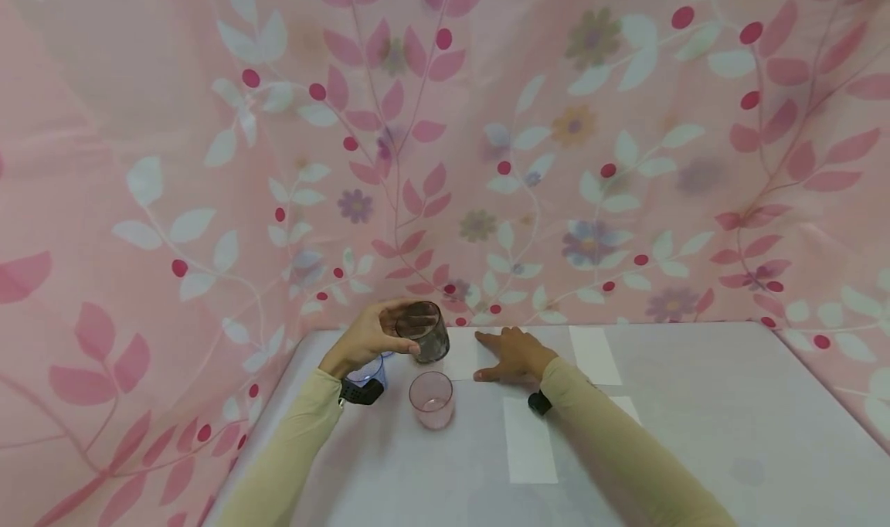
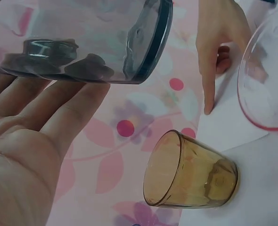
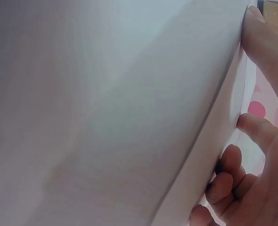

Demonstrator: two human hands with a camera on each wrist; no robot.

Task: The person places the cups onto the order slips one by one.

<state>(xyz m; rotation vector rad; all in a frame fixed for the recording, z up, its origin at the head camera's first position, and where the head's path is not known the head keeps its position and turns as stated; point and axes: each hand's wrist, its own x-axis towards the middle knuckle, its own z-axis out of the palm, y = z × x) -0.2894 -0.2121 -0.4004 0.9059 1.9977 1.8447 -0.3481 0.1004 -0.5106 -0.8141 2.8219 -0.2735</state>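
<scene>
In the head view my left hand (image 1: 375,335) grips a dark grey glass (image 1: 434,343) by its side, above the back left of the table. The glass is tilted, its mouth towards the camera. A pink glass (image 1: 433,407) stands just in front of it. Behind my left wrist is a blue glass (image 1: 371,374), partly hidden. An amber glass (image 2: 195,174) shows below the held glass in the left wrist view. My right hand (image 1: 513,355) rests fingertips down, fingers spread, at a white paper sheet (image 1: 462,357) near the table's back edge. It holds nothing.
More white paper sheets lie on the white table (image 1: 695,434): one at the back right (image 1: 595,355), another in front (image 1: 530,442), and one partly under the right forearm. A pink floral curtain (image 1: 445,164) hangs directly behind the table's back edge.
</scene>
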